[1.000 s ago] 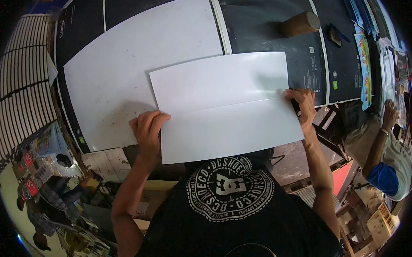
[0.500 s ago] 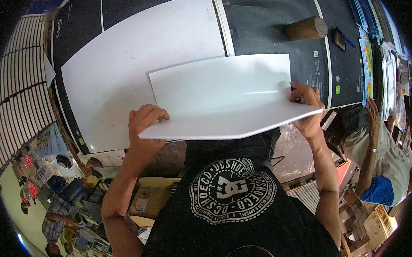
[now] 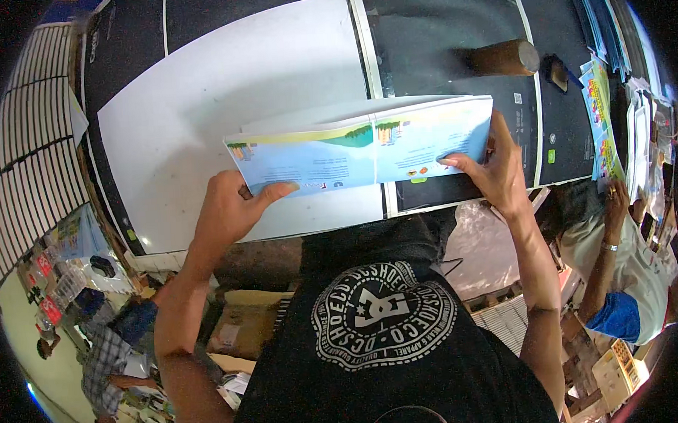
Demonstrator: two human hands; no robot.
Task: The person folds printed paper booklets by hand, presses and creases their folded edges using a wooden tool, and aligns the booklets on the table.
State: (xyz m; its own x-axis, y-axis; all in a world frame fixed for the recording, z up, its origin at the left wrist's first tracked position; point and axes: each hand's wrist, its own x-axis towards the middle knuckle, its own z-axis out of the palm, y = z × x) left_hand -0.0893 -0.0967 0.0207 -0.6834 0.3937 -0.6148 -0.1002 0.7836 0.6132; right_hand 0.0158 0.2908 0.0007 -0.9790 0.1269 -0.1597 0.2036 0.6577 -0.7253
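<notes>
A printed sheet (image 3: 337,159) in light blue, with green and yellow along its top, is folded over and held up above the table's near side. My left hand (image 3: 236,204) grips its left end, thumb on the printed face and fingers behind. At the right end my right hand (image 3: 496,170) pinches it the same way, thumb pressed on the print. Behind the printed face a white edge of the sheet shows. Most of the fingers of both hands are hidden by the sheet. Under it lies a large white board (image 3: 162,143).
A brown cylindrical block (image 3: 505,58) stands at the back right beside a small dark object (image 3: 556,73). Colourful printed sheets (image 3: 601,117) lie at the right edge, where a co-worker's hand (image 3: 617,195) touches them. A striped grille (image 3: 34,149) borders the left.
The sheet was white side up with its near part raised; now that part is turned over, showing the blue print. Both hands have turned with it, thumbs now on top.
</notes>
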